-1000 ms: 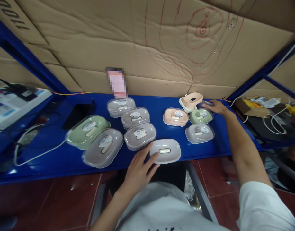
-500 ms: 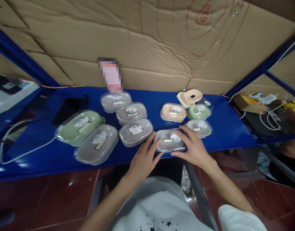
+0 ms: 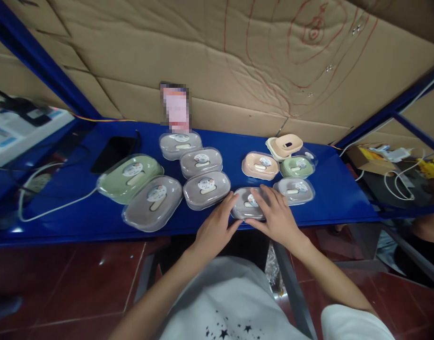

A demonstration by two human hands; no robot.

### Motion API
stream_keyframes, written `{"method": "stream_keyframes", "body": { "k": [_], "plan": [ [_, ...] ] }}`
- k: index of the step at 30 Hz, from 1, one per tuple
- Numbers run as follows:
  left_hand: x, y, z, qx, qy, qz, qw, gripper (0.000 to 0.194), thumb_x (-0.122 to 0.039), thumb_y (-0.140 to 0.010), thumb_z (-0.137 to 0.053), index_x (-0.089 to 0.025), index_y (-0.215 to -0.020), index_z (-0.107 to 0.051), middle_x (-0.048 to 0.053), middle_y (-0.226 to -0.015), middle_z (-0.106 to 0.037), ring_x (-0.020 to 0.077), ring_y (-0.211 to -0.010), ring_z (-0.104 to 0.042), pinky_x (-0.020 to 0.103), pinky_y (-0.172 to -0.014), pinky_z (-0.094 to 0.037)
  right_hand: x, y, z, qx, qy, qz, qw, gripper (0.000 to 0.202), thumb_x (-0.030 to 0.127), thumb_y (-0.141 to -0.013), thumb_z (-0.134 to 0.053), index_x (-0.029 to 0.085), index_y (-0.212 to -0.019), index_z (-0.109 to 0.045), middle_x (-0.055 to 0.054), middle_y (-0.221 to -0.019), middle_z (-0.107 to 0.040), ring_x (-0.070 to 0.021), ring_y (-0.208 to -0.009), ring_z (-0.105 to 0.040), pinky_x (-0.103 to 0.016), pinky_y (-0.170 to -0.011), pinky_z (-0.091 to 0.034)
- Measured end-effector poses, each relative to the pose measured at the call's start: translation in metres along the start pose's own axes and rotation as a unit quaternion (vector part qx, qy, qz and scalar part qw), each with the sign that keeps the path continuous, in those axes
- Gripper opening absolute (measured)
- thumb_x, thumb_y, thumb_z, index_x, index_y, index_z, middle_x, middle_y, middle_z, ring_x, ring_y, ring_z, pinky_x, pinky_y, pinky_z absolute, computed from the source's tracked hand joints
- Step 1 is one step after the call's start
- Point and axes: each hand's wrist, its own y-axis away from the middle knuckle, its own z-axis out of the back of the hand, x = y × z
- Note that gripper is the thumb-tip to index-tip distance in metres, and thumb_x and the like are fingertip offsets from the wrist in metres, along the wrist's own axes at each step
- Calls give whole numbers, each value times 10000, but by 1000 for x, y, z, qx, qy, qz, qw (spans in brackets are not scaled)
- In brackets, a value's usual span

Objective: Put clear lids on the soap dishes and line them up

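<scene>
At the front edge of the blue table, a grey soap box (image 3: 241,203) with a clear cover and a round sticker lies between my hands. My left hand (image 3: 214,227) grips its left end, fingertips at the side and thumb at the front edge. My right hand (image 3: 280,218) spans its right part, with fingers over the top and thumb along the front, hiding that end. Another grey soap box (image 3: 291,192) sits just beyond my right fingers. Close to my left fingers is a further grey soap box (image 3: 203,196).
Further boxes include a peach one (image 3: 255,171), a green one (image 3: 298,163) and a larger green one (image 3: 121,182). Uncovered peach and cream pieces (image 3: 290,142) lie behind. A phone (image 3: 176,108) leans on the cardboard (image 3: 125,89). A white cable (image 3: 61,212) crosses the left side.
The view has shifted a little, so the table's contents sit further right. My right hand has moved left over the grey soap box, covering more of it; my thumbs are closer together.
</scene>
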Motion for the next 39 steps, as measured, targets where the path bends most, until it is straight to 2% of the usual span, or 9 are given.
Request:
{"method": "stream_keyframes", "body": {
  "k": [4, 9, 14, 18, 21, 25, 30, 35, 39],
  "plan": [
    [-4, -1, 1, -64, -14, -20, 998, 679, -235, -1062, -624, -287, -1661, -307, 172, -1663, -505, 299, -1529, -540, 459, -1183, -562, 4, -11, -11, -45, -27, -23, 998, 738, 561, -1018, -614, 147, -1600, -431, -240, -1655, -447, -433, -1571, -368, -646, -1244, -371],
    [-9, -1, 5, -99, -49, -43, 993, 473, -190, -1061, -597, -248, -1519, -490, 159, -1540, -596, 274, -1432, -634, 415, -1151, -589, -2, -34, -15, -54, -5, -54, 997, 526, 381, -1075, -512, 190, -1565, -508, -215, -1599, -517, -413, -1479, -463, -613, -1178, -434],
    [-8, -2, 0, -101, -56, -50, 992, 364, -183, -1056, -597, -253, -1413, -589, 136, -1496, -621, 250, -1307, -705, 402, -1095, -628, -3, -74, -26, -35, 3, -90, 995, 575, 410, -1104, -462, 227, -1648, -463, -238, -1539, -555, -453, -1370, -520, -665, -1091, -476],
    [-13, 2, 10, -118, -60, -94, 987, 325, -127, -1028, -618, -240, -1332, -646, 126, -1425, -655, 241, -1260, -710, 391, -1058, -631, -9, -116, -33, -19, -50, -76, 996, 639, 387, -1108, -450, 201, -1710, -346, -236, -1616, -505, -441, -1479, -465, -675, -1180, -427],
    [-17, 21, 38, -173, -139, -119, 968, 417, -80, -946, -717, -279, -1310, -683, 109, -1384, -668, 281, -1278, -680, 485, -1118, -561, -40, -136, -17, -34, -97, -44, 994, 641, 383, -1132, -369, 203, -1739, -262, -175, -1701, -449, -341, -1566, -428, -597, -1255, -401],
    [-5, 54, 78, -238, -283, 18, 929, 605, -178, -882, -846, -316, -1438, -651, 156, -1578, -549, 427, -1451, -543, 696, -1190, -415, -120, -148, 22, 17, -8, -89, 996, 585, 154, -1065, -367, 164, -1637, -485, -159, -1665, -517, -305, -1561, -453, -543, -1270, -368],
    [14, 64, 77, -205, -330, 76, 918, 632, -290, -931, -828, -289, -1516, -590, 205, -1604, -540, 479, -1474, -527, 789, -1202, -316, -196, -162, 37, 155, 60, -183, 969, 430, 207, -957, -661, 172, -1379, -733, -166, -1415, -732, -337, -1308, -660, -501, -1131, -463],
    [15, 46, 60, -157, -287, 43, 944, 557, -250, -987, -751, -264, -1513, -566, 214, -1645, -485, 463, -1543, -464, 786, -1256, -250, -205, -162, 40, 140, 88, -205, 965, 360, 311, -1072, -532, 156, -1283, -778, -177, -1320, -771, -272, -1191, -699, -417, -1068, -440],
    [13, 37, 56, -163, -273, -19, 948, 530, -183, -974, -743, -261, -1474, -586, 208, -1629, -489, 462, -1572, -422, 810, -1265, -234, -170, -124, 60, 26, 107, -183, 977, 461, 350, -1130, -392, 158, -1444, -671, -181, -1454, -699, -328, -1325, -631, -490, -1152, -365]
  ]
}}
